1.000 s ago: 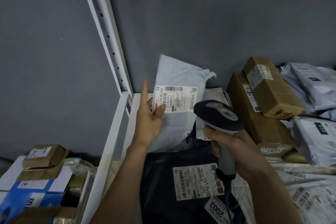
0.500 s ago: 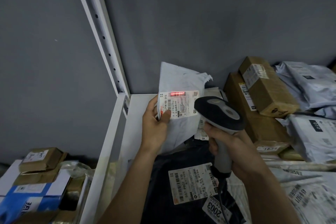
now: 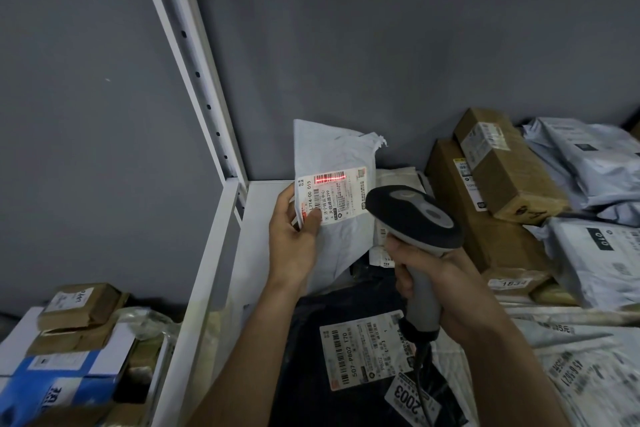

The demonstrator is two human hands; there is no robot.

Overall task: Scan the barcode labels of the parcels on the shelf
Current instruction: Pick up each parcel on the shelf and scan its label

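Grey wall behind a white shelf (image 3: 263, 194). My left hand (image 3: 294, 239) keeps the pale mailer bag (image 3: 341, 215) pinched upright by its label (image 3: 330, 196); my right hand (image 3: 446, 288), wrapped round the barcode scanner (image 3: 415, 218), now throws a steadier red line along the barcode, so I judge this parcel is registering.

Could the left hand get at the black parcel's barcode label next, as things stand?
Probably yes, once free. The left hand grips the white mailer, and the black parcel's label lies face up and mostly uncovered just below, beside the scanner handle.
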